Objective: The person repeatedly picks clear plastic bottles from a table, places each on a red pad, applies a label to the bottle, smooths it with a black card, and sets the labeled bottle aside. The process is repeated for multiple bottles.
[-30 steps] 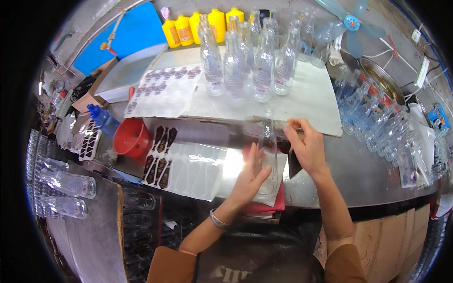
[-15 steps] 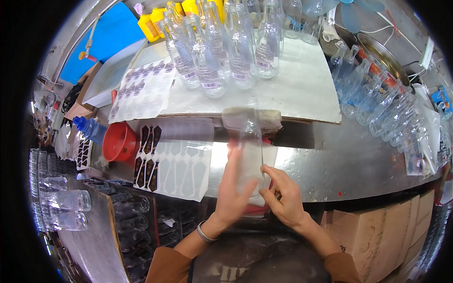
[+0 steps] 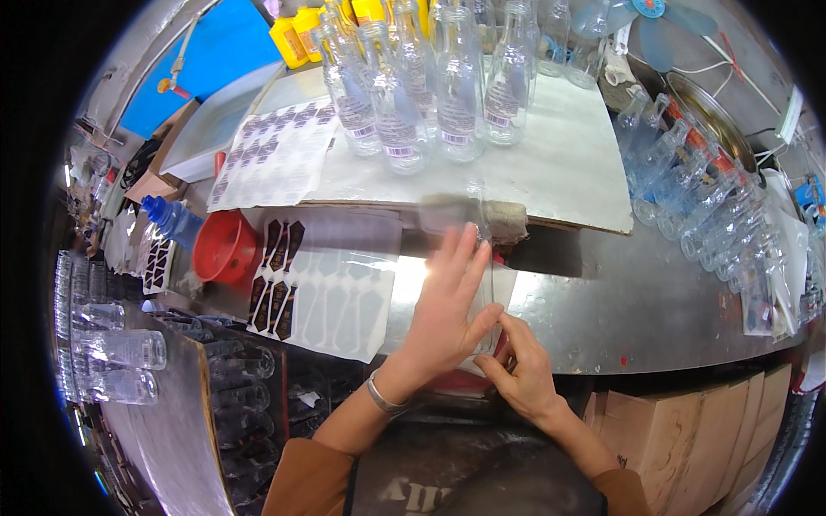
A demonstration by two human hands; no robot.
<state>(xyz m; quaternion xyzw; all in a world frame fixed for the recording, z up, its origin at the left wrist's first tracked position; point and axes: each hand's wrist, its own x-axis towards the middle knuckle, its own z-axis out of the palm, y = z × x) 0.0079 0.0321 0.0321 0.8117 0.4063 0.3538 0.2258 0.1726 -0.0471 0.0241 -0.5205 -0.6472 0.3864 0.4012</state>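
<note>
A clear glass bottle (image 3: 478, 211) lies on its side in front of me. Its neck points away and rests over a rolled pale cloth (image 3: 506, 220). My left hand (image 3: 440, 311) is laid flat along the bottle, fingers stretched out, hiding much of it. At the near end my right hand (image 3: 521, 368) is closed, thumb and curled fingers around the bottle's base. Left of the hands lies a sheet of dark tie-shaped labels (image 3: 280, 245), with many label places bare. Beyond stand several clear bottles (image 3: 460, 120) with printed back labels.
A white-covered board (image 3: 568, 163) carries the standing bottles and a sheet of printed labels (image 3: 274, 159). A red bowl (image 3: 222, 251) and a blue-capped bottle (image 3: 170, 217) are at left. More clear bottles (image 3: 688, 193) lean at right. Cardboard boxes (image 3: 654, 434) stand lower right.
My left hand has moved up and right, its fingers now lying over the bottle. My right hand stays at the bottle's base. The whole view has shifted slightly.
</note>
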